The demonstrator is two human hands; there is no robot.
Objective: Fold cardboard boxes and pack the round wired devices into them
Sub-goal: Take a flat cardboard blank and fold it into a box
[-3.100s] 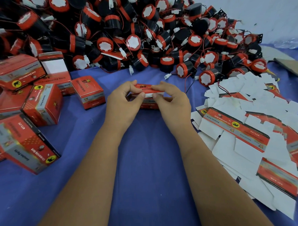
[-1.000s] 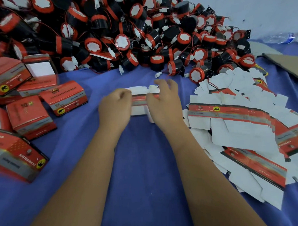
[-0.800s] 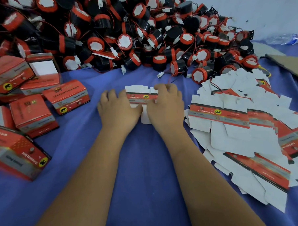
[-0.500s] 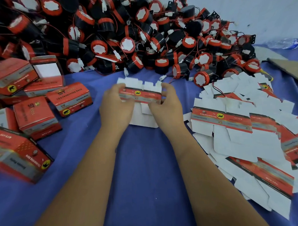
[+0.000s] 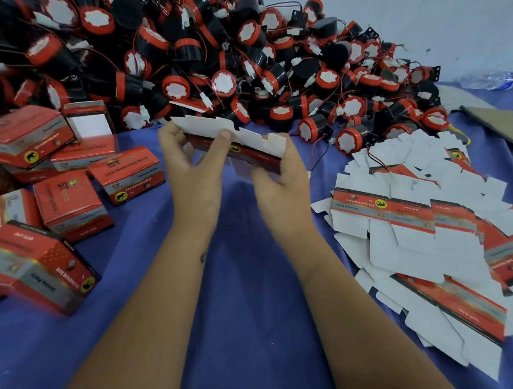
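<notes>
A flat red-and-white cardboard box blank is held above the blue cloth between both hands, its white flaps pointing up and away. My left hand grips its left end, thumb on the near face. My right hand grips its right end from below. A big heap of round black-and-red wired devices fills the far side. Folded red boxes lie at the left.
A spread of flat unfolded box blanks covers the right side of the blue cloth. A brown cardboard sheet and a plastic bottle lie at the far right. One open box stands at the far left.
The blank lay flat under both pressing hands, then was lifted off the cloth. It is now higher and tilted, and both hands grip its ends.
</notes>
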